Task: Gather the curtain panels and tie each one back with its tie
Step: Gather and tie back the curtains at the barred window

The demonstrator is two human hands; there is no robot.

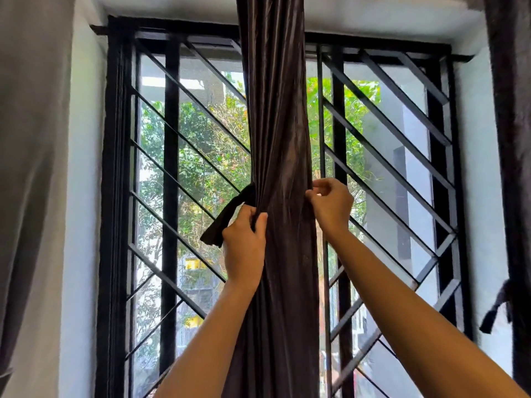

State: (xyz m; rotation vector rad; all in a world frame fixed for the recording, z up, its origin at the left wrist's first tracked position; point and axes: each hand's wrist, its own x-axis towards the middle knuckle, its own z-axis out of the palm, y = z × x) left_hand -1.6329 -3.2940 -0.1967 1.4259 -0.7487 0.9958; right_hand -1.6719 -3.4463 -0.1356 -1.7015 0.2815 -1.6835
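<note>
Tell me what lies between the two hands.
The gathered curtain fills that stretch, as the head view shows. The left hand grips its left edge beside the tie; the right hand pinches its right edge.

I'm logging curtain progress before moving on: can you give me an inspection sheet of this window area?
Surface: nothing seen.
Job's things: centre panel gathered into a column; its tie hangs loose at its left edge. Right panel has a second tie round it. Grey left panel, no tie seen.
Clutter: nothing seen.
Hands: left hand grips the centre panel's left folds; right hand pinches its right edge.
Cables: nothing seen.
Surroundings: black window grille, trees outside.
</note>
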